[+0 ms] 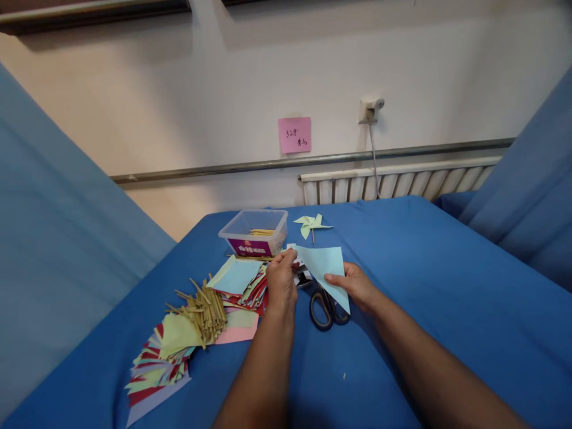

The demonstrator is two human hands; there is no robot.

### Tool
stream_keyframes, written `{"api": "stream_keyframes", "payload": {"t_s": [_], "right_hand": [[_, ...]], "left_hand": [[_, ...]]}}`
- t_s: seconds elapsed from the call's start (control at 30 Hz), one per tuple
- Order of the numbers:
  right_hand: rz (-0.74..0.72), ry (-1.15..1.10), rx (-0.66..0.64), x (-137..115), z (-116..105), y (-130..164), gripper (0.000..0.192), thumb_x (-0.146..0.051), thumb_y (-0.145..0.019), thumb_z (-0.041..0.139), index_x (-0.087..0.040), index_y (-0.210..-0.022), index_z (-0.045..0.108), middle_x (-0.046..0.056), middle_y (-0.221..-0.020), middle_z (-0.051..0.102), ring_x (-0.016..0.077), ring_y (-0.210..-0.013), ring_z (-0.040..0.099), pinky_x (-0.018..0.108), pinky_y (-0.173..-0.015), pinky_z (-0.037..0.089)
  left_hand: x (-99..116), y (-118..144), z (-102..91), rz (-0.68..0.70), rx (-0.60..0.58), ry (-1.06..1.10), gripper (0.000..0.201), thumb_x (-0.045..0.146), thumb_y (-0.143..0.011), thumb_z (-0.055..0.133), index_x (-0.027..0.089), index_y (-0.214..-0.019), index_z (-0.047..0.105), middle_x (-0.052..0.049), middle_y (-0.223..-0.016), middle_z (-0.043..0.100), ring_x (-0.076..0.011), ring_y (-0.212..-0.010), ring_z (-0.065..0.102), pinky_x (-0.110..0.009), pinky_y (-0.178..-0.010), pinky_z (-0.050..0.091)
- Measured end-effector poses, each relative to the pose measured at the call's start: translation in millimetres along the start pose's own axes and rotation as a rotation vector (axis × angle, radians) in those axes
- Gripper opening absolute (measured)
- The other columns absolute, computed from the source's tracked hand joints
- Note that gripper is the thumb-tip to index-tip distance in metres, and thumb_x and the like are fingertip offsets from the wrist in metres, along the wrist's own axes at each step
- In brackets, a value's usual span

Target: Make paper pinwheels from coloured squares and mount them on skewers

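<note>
- I see a blue tablecloth (447, 310), a ribbed white radiator (402, 168) behind.
- Over the scissors (331, 310), my left hand (282, 280) pinches smooth light-blue paper (324, 262); my right hand (361, 289) grasps its edge.

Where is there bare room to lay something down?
Widest: the blue cloth right of the right hand and the pinwheel. Smaller: the patch between the forearms, nearer than the scissors, with one tiny scrap. Crowded: the left side, with paper, sticks and plastic box; also mid-table, where the light-blue sheet overlaps the scissors.
</note>
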State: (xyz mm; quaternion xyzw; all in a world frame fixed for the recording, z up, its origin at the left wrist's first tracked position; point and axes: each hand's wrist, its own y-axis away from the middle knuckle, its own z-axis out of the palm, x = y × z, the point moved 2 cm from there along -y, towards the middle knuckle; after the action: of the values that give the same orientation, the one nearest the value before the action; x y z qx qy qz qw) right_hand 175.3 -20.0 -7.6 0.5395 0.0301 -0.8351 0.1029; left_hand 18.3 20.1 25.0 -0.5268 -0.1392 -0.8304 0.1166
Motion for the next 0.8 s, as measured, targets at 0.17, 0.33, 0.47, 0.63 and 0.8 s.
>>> {"api": "stream_keyframes", "payload": {"t_s": [0.17, 0.33, 0.47, 0.63, 0.8], "right_hand": [[-0.012, -0.025, 0.093, 1, -4, -3, 0.044, -0.034, -0.057, 0.085, -0.012, -0.094, 0.072, 0.01, -0.085, 0.076, 0.0198, -0.064, 0.067, 0.031, -0.063, 0.05], [-0.129, -0.08, 0.244, 4, -4, -7, 0.043, -0.036, -0.062, 0.082, -0.014, -0.097, 0.072, 0.009, -0.089, 0.077, 0.0216, -0.069, 0.068, 0.034, -0.068, 0.052], [-0.207, -0.085, 0.325, 3, -4, -8, 0.039, -0.034, -0.063, 0.081, -0.015, -0.095, 0.072, 0.007, -0.088, 0.077, 0.0209, -0.071, 0.068, 0.034, -0.07, 0.052], [-0.31, -0.089, 0.424, 4, -10, -12, 0.031, -0.033, -0.066, 0.078, -0.016, -0.092, 0.072, 0.004, -0.086, 0.076, 0.019, -0.071, 0.067, 0.032, -0.07, 0.051], [-0.379, -0.082, 0.591, 4, -20, -15, 0.032, -0.034, -0.067, 0.077, -0.015, -0.092, 0.071, 0.005, -0.09, 0.076, 0.0186, -0.075, 0.067, 0.033, -0.075, 0.051]], "left_hand": [[0, -1, -0.3, 0.005, 0.014, 0.054, 0.026, 0.03, -0.052, 0.079, 0.014, -0.068, 0.066, -0.003, -0.07, 0.066, -0.0128, -0.067, 0.059, -0.024, -0.063, 0.043], [-16, 13, 10.3, -0.082, -0.152, -0.095, 0.03, 0.037, -0.056, 0.08, 0.014, -0.071, 0.067, -0.003, -0.069, 0.065, -0.012, -0.061, 0.056, -0.025, -0.06, 0.041], [-31, 31, 18.6, -0.084, -0.267, -0.278, 0.031, 0.042, -0.058, 0.079, 0.015, -0.061, 0.063, 0.002, -0.053, 0.052, -0.0091, -0.051, 0.044, -0.024, -0.053, 0.034], [-41, 52, 26.5, -0.035, -0.329, -0.403, 0.035, 0.047, -0.063, 0.074, 0.016, -0.057, 0.06, 0.003, -0.052, 0.048, -0.0088, -0.05, 0.038, -0.023, -0.05, 0.03], [-51, 63, 30.2, -0.048, -0.409, -0.474, 0.024, 0.037, -0.065, 0.071, 0.017, -0.057, 0.062, 0.001, -0.056, 0.054, -0.0094, -0.052, 0.042, -0.024, -0.054, 0.033]]}}
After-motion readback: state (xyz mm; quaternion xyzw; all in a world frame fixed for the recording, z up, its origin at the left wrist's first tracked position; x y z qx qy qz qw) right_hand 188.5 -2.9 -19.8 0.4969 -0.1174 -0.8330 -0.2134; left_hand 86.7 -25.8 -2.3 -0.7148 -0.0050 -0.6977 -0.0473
